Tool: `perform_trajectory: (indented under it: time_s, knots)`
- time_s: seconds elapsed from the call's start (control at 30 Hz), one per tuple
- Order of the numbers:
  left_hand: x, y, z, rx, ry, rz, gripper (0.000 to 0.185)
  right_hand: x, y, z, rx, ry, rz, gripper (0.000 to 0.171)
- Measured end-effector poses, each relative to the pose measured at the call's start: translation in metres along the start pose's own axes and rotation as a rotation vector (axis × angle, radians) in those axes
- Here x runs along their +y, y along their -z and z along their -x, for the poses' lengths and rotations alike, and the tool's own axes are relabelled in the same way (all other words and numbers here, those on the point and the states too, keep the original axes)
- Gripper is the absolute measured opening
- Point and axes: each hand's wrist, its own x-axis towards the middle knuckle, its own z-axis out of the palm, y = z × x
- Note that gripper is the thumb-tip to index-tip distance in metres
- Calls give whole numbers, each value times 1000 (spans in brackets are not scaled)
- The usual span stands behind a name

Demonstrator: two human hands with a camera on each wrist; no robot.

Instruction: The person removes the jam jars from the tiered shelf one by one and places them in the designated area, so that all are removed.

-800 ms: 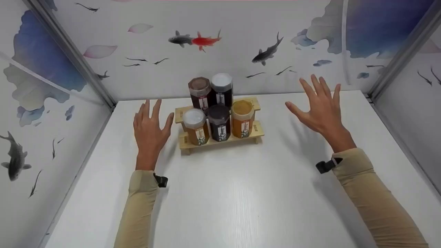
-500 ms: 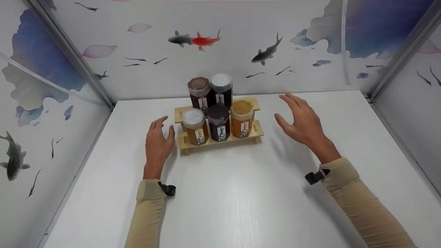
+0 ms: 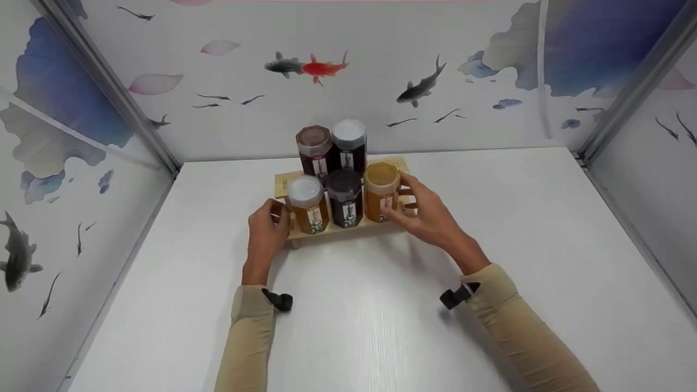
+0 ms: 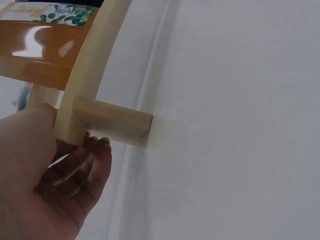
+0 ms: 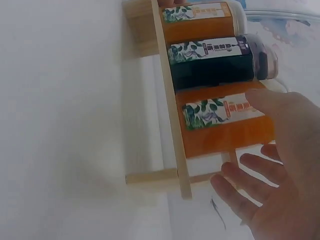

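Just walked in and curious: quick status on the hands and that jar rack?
Left hand grips left end of two-tier wooden rack. Right hand open at its right end, thumb touching the amber jar. Five jars upright. Nothing in the way.

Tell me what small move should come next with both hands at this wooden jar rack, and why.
Probably close the right hand onto the wooden rack's right end. The left hand already has a grip on the left end, fingers curled under the rail by its foot. The right hand's fingers are spread beside the amber jar, thumb against its label, not plainly holding the rack. Five jars stand on it, so a one-sided lift might tip them.
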Motion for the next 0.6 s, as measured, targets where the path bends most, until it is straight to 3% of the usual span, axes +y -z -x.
perform_trajectory:
  time_s: [0.1, 0.27, 0.43, 0.6]
  knots:
    - [1, -1, 2, -21, 31, 11, 19, 0, -14, -2, 41, -18, -100, 87]
    - [3, -3, 3, -70, 105, 32, 23, 2, -31, -3, 164, -29, -121, 81]
    - [0, -4, 2, -86, 131, 65, 24, 9, -37, 1, 251, -18, -101, 73]
    - [-4, -3, 2, -90, 201, 149, 29, 12, -35, 1, 268, -36, -162, 72]
